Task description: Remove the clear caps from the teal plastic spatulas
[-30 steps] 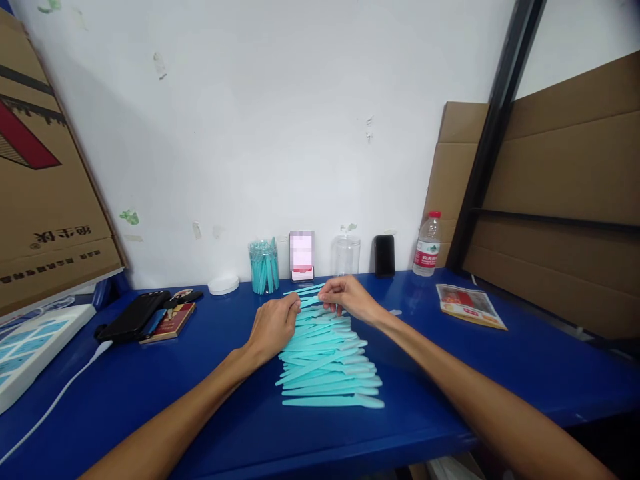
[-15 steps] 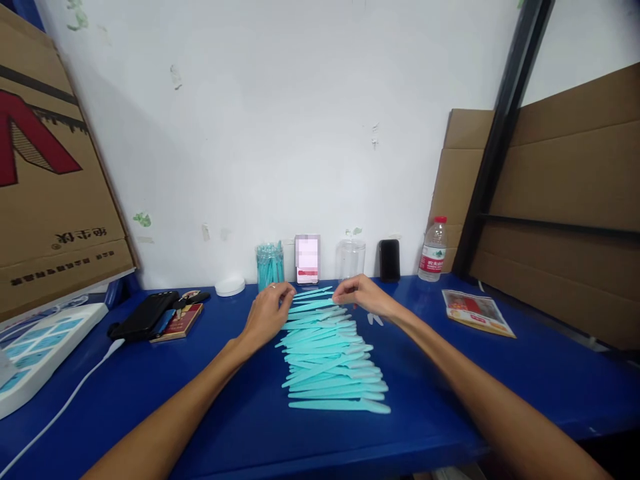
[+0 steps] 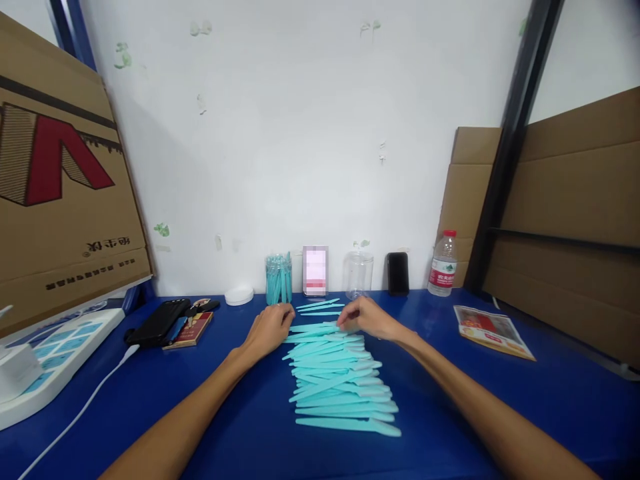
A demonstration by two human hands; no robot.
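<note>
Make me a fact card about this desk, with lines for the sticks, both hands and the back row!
Sticks: turquoise, many in one overlapping pile, a few apart behind it
Under them: blue table
Left hand: by the pile's far left side; grip unclear
Right hand: seems to touch the far sticks' right ends; grip unclear
Back row, left to right: white lid, jar of sticks, lit phone, see-through jar, black phone, red-capped bottle

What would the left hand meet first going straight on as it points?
Probably the few turquoise sticks lying beyond the main pile, ahead of the left hand; its height is hard to judge.
</note>
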